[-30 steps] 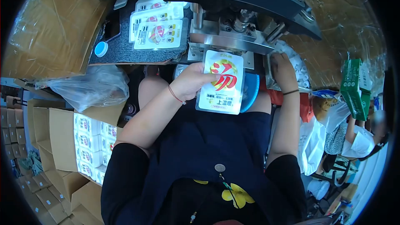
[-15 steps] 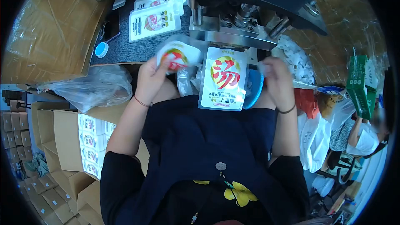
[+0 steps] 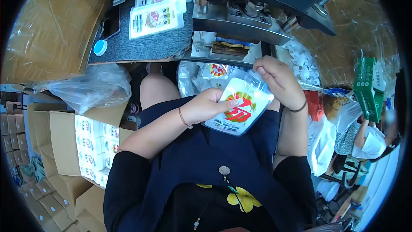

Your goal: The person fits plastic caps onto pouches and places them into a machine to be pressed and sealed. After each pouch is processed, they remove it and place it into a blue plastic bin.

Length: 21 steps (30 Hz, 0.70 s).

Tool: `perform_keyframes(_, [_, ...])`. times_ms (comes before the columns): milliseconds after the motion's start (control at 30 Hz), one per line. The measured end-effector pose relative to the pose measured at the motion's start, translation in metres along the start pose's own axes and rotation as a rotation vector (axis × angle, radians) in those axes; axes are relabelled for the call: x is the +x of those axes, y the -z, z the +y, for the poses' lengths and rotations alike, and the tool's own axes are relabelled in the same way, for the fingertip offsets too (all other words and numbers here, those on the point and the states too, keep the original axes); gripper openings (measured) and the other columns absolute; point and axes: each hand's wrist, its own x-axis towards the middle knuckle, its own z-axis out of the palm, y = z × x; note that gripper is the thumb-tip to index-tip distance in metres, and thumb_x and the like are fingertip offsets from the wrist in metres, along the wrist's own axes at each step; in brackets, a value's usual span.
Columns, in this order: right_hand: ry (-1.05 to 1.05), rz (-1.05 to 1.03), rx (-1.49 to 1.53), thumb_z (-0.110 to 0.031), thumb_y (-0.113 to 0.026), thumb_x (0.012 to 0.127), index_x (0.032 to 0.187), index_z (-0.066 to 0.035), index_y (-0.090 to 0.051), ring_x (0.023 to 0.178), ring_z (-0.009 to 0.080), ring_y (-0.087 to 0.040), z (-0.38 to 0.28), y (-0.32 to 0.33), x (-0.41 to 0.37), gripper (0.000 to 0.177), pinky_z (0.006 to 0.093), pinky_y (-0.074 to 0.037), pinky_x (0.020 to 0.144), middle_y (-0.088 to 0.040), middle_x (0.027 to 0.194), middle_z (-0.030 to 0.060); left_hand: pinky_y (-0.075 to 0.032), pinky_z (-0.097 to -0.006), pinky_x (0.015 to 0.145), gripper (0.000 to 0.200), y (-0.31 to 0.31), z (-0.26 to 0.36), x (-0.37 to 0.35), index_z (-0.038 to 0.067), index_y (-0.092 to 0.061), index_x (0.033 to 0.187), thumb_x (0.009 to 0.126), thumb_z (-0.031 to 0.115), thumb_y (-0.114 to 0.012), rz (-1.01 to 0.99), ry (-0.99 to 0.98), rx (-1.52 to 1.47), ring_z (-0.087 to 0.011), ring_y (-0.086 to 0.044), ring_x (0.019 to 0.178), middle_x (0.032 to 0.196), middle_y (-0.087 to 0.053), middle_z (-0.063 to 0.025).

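A white plastic pouch (image 3: 242, 103) with red lettering and a clear upper end is tilted over my lap. My left hand (image 3: 213, 105) is closed on its left side, thumb across the printed face. At the pouch's upper right corner, my right hand (image 3: 277, 79) has its fingers pinched together; what sits between them is mostly hidden. Just ahead stands a metal press machine (image 3: 240, 28). Behind the pouch, another printed pouch (image 3: 218, 71) shows among clear plastic. A pile of small white plastic spouts (image 3: 305, 62) lies to the right of my right hand.
Several flat pouches (image 3: 156, 19) lie on the dark mat (image 3: 150, 48), beside a blue-and-white lid (image 3: 100, 47) and a phone (image 3: 112, 22). An open carton (image 3: 66, 141) of packed goods stands at left. A green box (image 3: 368, 90) is at right; another person (image 3: 371, 141) sits beyond.
The pouch that hung upright at the press is gone from there. My left hand has brought its pouch right and over my lap, and my right hand has closed at that pouch's corner.
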Motion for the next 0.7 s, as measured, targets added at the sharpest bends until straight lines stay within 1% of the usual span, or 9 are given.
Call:
perform_keyframes(33, [0.016,-0.018,-0.041,-0.011,-0.058,0.099,0.097,-0.001,-0.065,0.074,0.0239,-0.060,0.003,0.004,-0.001,0.013,0.0336,-0.048,0.069,-0.062,0.084,0.0106,-0.053,-0.0287,0.092,0.032,-0.003,-0.001,0.002,-0.004,-0.068,0.120,0.103,0.022,-0.063,-0.009,0.021,-0.047,-0.0101,-0.065,0.102,0.111,-0.073,-0.0083])
perform_keyframes(133, [-0.147,-0.026,-0.048,-0.017,-0.064,0.097,0.099,-0.002,-0.065,0.082,0.0327,-0.065,-0.007,0.013,-0.006,0.016,0.0383,-0.051,0.073,-0.066,0.088,0.0141,-0.053,-0.0284,0.092,0.031,-0.008,-0.003,0.009,-0.005,-0.068,0.119,0.102,0.021,-0.065,-0.015,0.029,-0.100,-0.0106,-0.066,0.100,0.111,-0.073,-0.0090])
perform_keyframes(233, [-0.082,0.020,-0.021,-0.017,-0.068,0.094,0.097,-0.002,-0.066,0.076,0.0301,-0.066,-0.003,0.011,-0.013,0.015,0.0358,-0.051,0.070,-0.067,0.085,0.0136,-0.054,-0.0279,0.089,0.031,-0.007,-0.004,0.011,-0.005,-0.068,0.118,0.101,0.021,-0.066,0.004,0.032,0.038,-0.0097,-0.067,0.097,0.108,-0.074,-0.0085])
perform_keyframes(300, [-0.167,0.217,0.062,-0.016,-0.071,0.092,0.096,-0.002,-0.067,0.074,0.0280,-0.066,-0.004,0.009,-0.012,0.015,0.0347,-0.051,0.068,-0.067,0.083,0.0133,-0.055,-0.0276,0.088,0.032,-0.002,-0.007,0.015,-0.005,-0.069,0.118,0.100,0.021,-0.067,0.018,0.073,0.274,-0.0092,-0.067,0.094,0.107,-0.074,-0.0078])
perform_keyframes(367, [-0.201,0.323,0.184,-0.013,-0.073,0.090,0.096,-0.002,-0.068,0.073,0.0240,-0.068,-0.002,0.003,-0.010,0.013,0.0330,-0.051,0.066,-0.069,0.083,0.0129,-0.055,-0.0275,0.086,0.032,-0.004,-0.007,0.014,-0.005,-0.069,0.118,0.100,0.022,-0.067,0.038,0.052,0.247,-0.0088,-0.067,0.093,0.105,-0.074,-0.0074])
perform_keyframes(467, [-0.145,0.156,-0.039,-0.014,-0.071,0.091,0.095,-0.002,-0.067,0.072,0.0277,-0.067,-0.003,0.000,-0.009,0.014,0.0353,-0.052,0.068,-0.069,0.082,0.0130,-0.055,-0.0274,0.086,0.032,-0.009,-0.003,0.011,-0.005,-0.069,0.118,0.101,0.022,-0.067,0.018,0.038,0.113,-0.0087,-0.067,0.093,0.105,-0.074,-0.0071])
perform_keyframes(500, [-0.101,0.123,-0.120,-0.017,-0.068,0.093,0.092,-0.001,-0.067,0.074,0.0320,-0.066,0.002,0.005,-0.009,0.016,0.0380,-0.052,0.070,-0.068,0.083,0.0133,-0.055,-0.0273,0.087,0.032,-0.010,-0.001,0.010,-0.005,-0.069,0.118,0.101,0.022,-0.067,0.007,0.034,0.049,-0.0087,-0.067,0.094,0.106,-0.074,-0.0070])
perform_keyframes(600, [0.033,0.072,-0.143,-0.020,-0.066,0.095,0.091,-0.001,-0.066,0.076,0.0351,-0.065,0.003,0.008,-0.013,0.020,0.0402,-0.052,0.071,-0.067,0.082,0.0134,-0.054,-0.0277,0.090,0.033,-0.014,0.004,0.007,-0.005,-0.068,0.119,0.101,0.023,-0.066,-0.046,0.073,-0.078,-0.0093,-0.067,0.097,0.108,-0.074,-0.0074])
perform_keyframes(700, [-0.069,-0.005,-0.073,-0.021,-0.071,0.092,0.091,-0.001,-0.067,0.075,0.0314,-0.065,-0.003,0.016,-0.013,0.021,0.0375,-0.051,0.071,-0.068,0.082,0.0120,-0.053,-0.0282,0.092,0.035,-0.020,0.000,0.006,-0.005,-0.067,0.121,0.101,0.025,-0.066,-0.088,0.094,-0.206,-0.0101,-0.066,0.100,0.111,-0.073,-0.0081])
